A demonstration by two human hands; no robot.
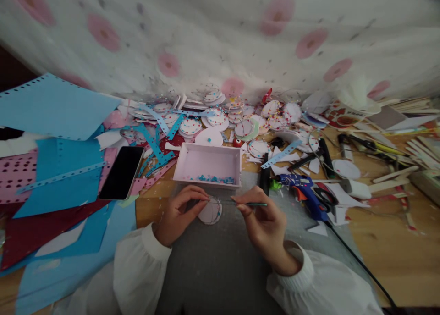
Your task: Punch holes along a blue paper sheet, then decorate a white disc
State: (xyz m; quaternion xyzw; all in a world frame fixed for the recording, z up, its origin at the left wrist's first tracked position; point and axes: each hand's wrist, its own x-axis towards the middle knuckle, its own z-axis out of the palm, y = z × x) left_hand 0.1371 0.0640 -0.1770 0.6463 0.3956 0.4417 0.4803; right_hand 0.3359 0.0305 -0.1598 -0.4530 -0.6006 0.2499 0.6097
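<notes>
My left hand [184, 208] is closed in a pinch at the upper left edge of a small white paper disc [210, 212]. A thin beaded wire [220, 206] loops over this disc, and my fingertips seem to grip it. My right hand [260, 216] pinches a slim dark-green tool [256, 204] that lies level and points left; its far tip is too fine to make out. Just beyond both hands stands a white paper box [208, 161], with small blue and pink confetti dots [216, 179] gathered along its near side.
Several finished-looking discs wound with beaded wire [190, 126] are heaped at the back. On the left are a phone [122, 173] and blue card sheets [68, 173]. A blue glue gun [305, 191] with a trailing cord, wooden sticks [395, 174] and paper scraps lie right.
</notes>
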